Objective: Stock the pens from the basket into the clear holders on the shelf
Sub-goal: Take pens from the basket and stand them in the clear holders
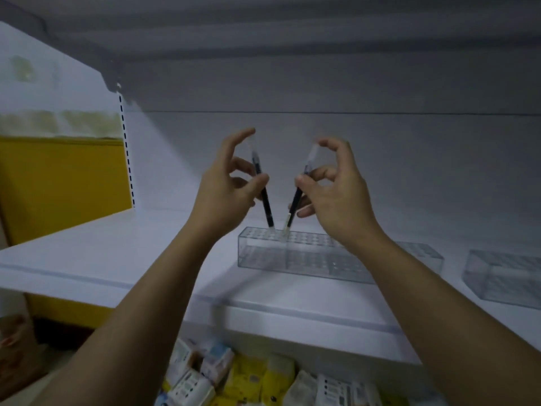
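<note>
A long clear holder [263,253] with a grid of holes lies on the white shelf [117,259]. My left hand [225,194] pinches a black pen [265,197] with a clear cap, tip down at the holder's top left holes. My right hand [336,194] grips a second black pen [295,200], tilted the other way, its tip touching a hole just right of the first. Both pens lean apart in a V. The basket is out of view.
A second clear holder [503,276] sits at the right of the shelf, and another [424,250] shows behind my right forearm. Below the shelf lie several white and yellow packets [234,376]. A yellow panel [58,186] stands at the left.
</note>
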The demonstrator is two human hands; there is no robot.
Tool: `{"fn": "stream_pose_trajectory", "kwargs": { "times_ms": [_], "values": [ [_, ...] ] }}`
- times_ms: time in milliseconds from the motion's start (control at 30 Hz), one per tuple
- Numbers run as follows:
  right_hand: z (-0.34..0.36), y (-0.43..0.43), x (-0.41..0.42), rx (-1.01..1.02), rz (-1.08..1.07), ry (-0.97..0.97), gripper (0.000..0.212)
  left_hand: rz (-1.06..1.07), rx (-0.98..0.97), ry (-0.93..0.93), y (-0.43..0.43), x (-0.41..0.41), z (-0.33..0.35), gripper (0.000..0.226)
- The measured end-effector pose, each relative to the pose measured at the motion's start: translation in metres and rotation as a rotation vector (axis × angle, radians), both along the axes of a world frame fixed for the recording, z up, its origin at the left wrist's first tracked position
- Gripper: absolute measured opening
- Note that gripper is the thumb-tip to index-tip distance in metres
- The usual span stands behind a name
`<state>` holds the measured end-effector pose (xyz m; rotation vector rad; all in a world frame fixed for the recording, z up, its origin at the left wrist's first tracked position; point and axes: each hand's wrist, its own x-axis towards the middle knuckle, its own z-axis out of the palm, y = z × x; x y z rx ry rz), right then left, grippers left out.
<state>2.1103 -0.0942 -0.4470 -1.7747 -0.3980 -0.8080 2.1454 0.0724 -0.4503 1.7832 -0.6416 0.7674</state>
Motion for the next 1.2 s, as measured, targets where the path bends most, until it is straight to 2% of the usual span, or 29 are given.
{"fn": "stream_pose_trajectory", "kwargs": {
  "times_ms": [100, 233, 500, 667, 867, 1067, 1200],
  "values": [
    [0.006, 0.015, 0.025, 0.006, -0.029, -0.051, 0.039, 0.021, -0.009, -0.054, 0.009, 0.030, 0.001, 0.058],
    [0.012, 0.024, 0.045, 0.002, -0.090, -0.078, 0.041, -0.020, -0.009, -0.082, 0.014, 0.052, -0.001, 0.048],
    [-0.007, 0.035, 0.069, -0.008, -0.179, -0.052, 0.042, -0.119, -0.068, -0.059, 0.012, 0.078, -0.014, 0.048],
    [-0.012, 0.034, 0.070, -0.013, -0.160, -0.064, 0.044, -0.151, -0.125, -0.077, 0.017, 0.081, -0.019, 0.049],
    [-0.023, 0.039, 0.069, -0.223, -0.134, 0.055, 0.047, -0.160, -0.163, -0.056, 0.019, 0.081, -0.023, 0.050],
    [-0.033, 0.037, 0.062, -0.339, -0.169, 0.120, 0.062, -0.117, -0.112, -0.088, 0.015, 0.085, -0.021, 0.050],
    [-0.038, 0.037, 0.062, -0.403, -0.189, 0.142, 0.058, -0.102, -0.116, -0.084, 0.013, 0.086, -0.021, 0.050]
  ]
}}
